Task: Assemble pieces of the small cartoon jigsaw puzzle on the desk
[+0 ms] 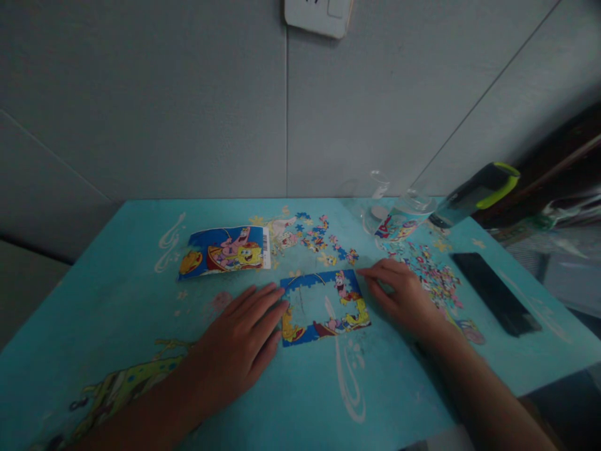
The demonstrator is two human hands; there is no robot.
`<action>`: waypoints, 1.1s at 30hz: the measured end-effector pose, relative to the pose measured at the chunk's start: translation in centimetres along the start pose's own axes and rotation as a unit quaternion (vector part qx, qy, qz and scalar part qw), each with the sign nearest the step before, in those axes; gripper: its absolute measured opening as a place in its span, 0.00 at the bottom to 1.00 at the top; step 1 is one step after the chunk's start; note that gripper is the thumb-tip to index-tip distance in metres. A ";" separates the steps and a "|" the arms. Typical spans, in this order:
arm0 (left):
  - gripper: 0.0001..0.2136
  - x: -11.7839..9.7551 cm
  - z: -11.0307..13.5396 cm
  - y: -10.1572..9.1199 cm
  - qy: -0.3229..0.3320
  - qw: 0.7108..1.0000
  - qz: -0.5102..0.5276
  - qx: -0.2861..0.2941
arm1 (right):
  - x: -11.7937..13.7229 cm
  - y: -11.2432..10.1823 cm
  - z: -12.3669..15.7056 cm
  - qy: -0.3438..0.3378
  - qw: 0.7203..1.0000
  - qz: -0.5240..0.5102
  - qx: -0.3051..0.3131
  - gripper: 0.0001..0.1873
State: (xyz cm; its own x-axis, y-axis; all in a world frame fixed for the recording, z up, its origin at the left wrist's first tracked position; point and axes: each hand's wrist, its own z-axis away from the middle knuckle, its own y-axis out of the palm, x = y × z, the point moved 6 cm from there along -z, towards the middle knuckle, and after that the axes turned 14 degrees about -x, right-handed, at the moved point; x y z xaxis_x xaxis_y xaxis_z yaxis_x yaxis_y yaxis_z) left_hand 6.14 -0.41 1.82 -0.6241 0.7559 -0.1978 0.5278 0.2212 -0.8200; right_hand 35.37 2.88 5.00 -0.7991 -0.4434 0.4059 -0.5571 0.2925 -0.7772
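"Since the puzzle border (319,329) lies around the middle of the table (399,388), short of its far edge, what could spoil it?"

"A sideways push; the left hand (246,335) lies flat, fingers nearly straight and slightly spread, gripping nothing, tips at the border's left side; pressure there could buckle the joints."

"And the right hand (399,294)?"

"Thumb and forefinger nearly meet at the border's far right corner; I cannot tell whether anything is between them; a dragging wrist could scatter the loose pieces (436,279) towards the table's right edge."
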 end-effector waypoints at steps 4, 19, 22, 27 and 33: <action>0.21 0.1 0.0 0.1 -0.004 1.000 0.002 -0.001 | -1.8 0.2 -0.2 0.038 0.998 0.029 -0.044 0.13; 0.20 0.1 0.0 0.2 -0.001 1.000 0.004 0.002 | -1.8 2.3 -2.0 0.086 0.990 0.096 -0.057 0.13; 0.20 0.1 0.0 0.1 0.000 1.000 0.009 -0.006 | -1.8 2.4 -2.2 0.089 0.989 0.101 -0.065 0.13; 0.21 0.2 0.0 0.2 0.000 1.000 0.017 -0.012 | -2.1 2.6 -2.4 0.094 0.988 0.101 -0.064 0.12; 0.21 0.1 0.1 0.1 0.004 1.000 0.003 -0.007 | -2.3 2.3 -2.3 0.113 0.989 0.068 -0.068 0.10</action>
State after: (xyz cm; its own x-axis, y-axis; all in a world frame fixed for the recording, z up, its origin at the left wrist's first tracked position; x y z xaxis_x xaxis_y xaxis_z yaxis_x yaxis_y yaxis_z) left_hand 6.12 -0.39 1.64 -0.6162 0.7625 -0.1974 0.5396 0.2262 -0.8110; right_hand 35.39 6.50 3.40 -0.8905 -0.1949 0.4111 -0.4535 0.4542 -0.7668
